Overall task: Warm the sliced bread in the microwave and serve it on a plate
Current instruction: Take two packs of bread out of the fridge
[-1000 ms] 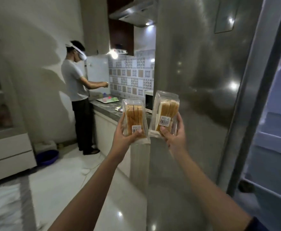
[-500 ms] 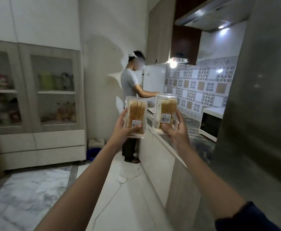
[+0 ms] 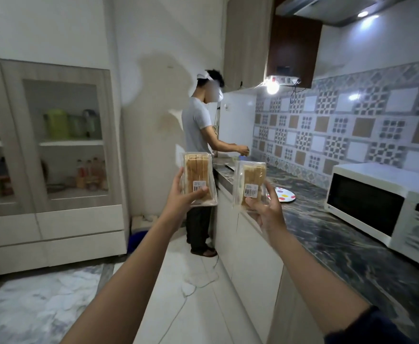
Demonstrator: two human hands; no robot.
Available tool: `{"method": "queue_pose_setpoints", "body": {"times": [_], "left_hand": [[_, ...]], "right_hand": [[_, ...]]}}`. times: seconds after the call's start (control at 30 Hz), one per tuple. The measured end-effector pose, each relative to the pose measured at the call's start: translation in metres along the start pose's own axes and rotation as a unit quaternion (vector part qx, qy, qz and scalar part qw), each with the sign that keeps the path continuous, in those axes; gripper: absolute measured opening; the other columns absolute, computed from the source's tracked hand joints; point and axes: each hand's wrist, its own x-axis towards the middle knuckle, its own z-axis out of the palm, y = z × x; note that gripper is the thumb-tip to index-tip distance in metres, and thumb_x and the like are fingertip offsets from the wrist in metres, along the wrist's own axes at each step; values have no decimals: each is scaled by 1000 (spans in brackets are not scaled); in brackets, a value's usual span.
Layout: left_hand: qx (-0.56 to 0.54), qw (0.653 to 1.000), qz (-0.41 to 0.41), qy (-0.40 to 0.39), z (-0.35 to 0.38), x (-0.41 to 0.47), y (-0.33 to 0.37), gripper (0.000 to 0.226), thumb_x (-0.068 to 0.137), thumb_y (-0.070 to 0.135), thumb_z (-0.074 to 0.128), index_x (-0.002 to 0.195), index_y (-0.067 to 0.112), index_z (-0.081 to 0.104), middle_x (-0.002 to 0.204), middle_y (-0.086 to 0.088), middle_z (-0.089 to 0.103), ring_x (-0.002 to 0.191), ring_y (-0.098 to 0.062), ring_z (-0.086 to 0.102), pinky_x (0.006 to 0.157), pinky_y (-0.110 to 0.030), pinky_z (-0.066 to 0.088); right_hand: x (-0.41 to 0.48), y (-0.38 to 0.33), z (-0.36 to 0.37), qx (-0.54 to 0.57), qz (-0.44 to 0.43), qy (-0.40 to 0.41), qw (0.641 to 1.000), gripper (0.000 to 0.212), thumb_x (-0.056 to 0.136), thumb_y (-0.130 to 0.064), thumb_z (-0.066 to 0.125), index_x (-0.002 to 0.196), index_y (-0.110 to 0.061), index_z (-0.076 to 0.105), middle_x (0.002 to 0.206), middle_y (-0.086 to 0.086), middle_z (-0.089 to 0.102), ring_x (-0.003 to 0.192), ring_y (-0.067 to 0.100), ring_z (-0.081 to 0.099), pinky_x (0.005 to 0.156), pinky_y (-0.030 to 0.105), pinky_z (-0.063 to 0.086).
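Note:
My left hand holds up a clear plastic pack of sliced bread with a barcode label. A second pack of sliced bread stands upright in my right hand, just right of the first. Both packs are raised in front of me, over the near end of the counter. A white microwave with its dark door closed sits on the counter to the right. A white plate with coloured dots lies on the counter behind the right pack, partly hidden by it.
The dark marble counter runs along the right over white cabinets. Another person stands at its far end, working at the counter. A glass-door cupboard fills the left wall. A cable lies on the white floor.
My view has swung left, away from the steel fridge door, so the counter, plate and microwave now show fully. Both hands still hold the bread packs up in front.

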Motion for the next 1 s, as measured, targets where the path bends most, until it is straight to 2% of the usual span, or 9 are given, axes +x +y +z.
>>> {"method": "queue_pose_setpoints", "body": {"times": [0.13, 0.23, 0.3, 0.37, 0.47, 0.57, 0.77, 0.9, 1.0], "left_hand": [[-24, 999, -16, -45, 2, 101, -13, 69, 78, -3, 64, 135, 24, 34, 117, -10, 58, 109, -31, 60, 81, -37, 55], [-17, 996, -17, -85, 13, 178, -24, 73, 78, -2, 67, 139, 22, 34, 118, -8, 61, 107, -29, 62, 79, -35, 58], [-21, 993, -15, -114, 25, 226, -38, 74, 77, -2, 68, 138, 24, 35, 120, -9, 61, 106, -28, 63, 80, -36, 58], [-27, 989, -20, -146, 40, 263, -59, 78, 75, 0, 70, 139, 24, 34, 124, -11, 60, 108, -29, 63, 87, -43, 55], [-50, 983, -54, -169, 73, 303, -102, 86, 74, -1, 71, 143, 25, 28, 125, -14, 60, 107, -29, 63, 90, -46, 52], [-71, 977, -82, -184, 113, 337, -146, 89, 70, -1, 74, 143, 23, 29, 121, -14, 62, 100, -26, 66, 85, -41, 54], [-87, 953, -131, -260, 228, 400, -203, 79, 77, -9, 65, 140, 24, 32, 103, -15, 66, 71, -18, 70, 65, -30, 59], [-84, 929, -139, -332, 325, 441, -227, 79, 76, -1, 70, 139, 27, 33, 119, -17, 62, 87, -23, 69, 78, -37, 56], [-68, 906, -142, -392, 398, 464, -239, 85, 75, 3, 72, 142, 32, 29, 126, -15, 58, 102, -28, 65, 91, -45, 52]], "right_hand": [[85, 17, 1, -10, 1, 30, 999, 72, 80, 7, 62, 139, -24, 37, 109, 7, 65, 102, 30, 62, 90, 45, 50], [146, 13, -2, -26, -25, 62, 997, 74, 76, 5, 67, 137, -24, 38, 111, 7, 64, 95, 27, 63, 78, 37, 55], [181, 10, -9, -19, -39, 84, 995, 70, 80, 9, 62, 135, -27, 37, 99, -2, 63, 90, 26, 63, 69, 28, 56], [209, 14, -24, -20, -41, 106, 993, 69, 83, 11, 58, 135, -27, 36, 95, -5, 63, 90, 26, 62, 69, 27, 56], [240, 27, -61, -57, -35, 150, 986, 72, 81, 9, 62, 136, -29, 38, 111, -3, 62, 95, 25, 64, 81, 36, 54], [264, 35, -110, -51, -30, 221, 974, 75, 78, 3, 68, 137, -31, 39, 129, 4, 55, 106, 31, 62, 76, 34, 54], [293, 16, -223, -117, -60, 324, 937, 69, 80, 1, 66, 138, -27, 39, 134, 5, 52, 105, 26, 63, 82, 41, 55], [319, -26, -301, -143, -74, 394, 905, 70, 82, 3, 63, 140, -26, 36, 137, 9, 48, 101, 30, 63, 67, 30, 55], [337, -57, -352, -155, -84, 426, 887, 68, 85, 1, 61, 141, -25, 33, 132, 14, 52, 86, 21, 64, 66, 28, 54]]}}
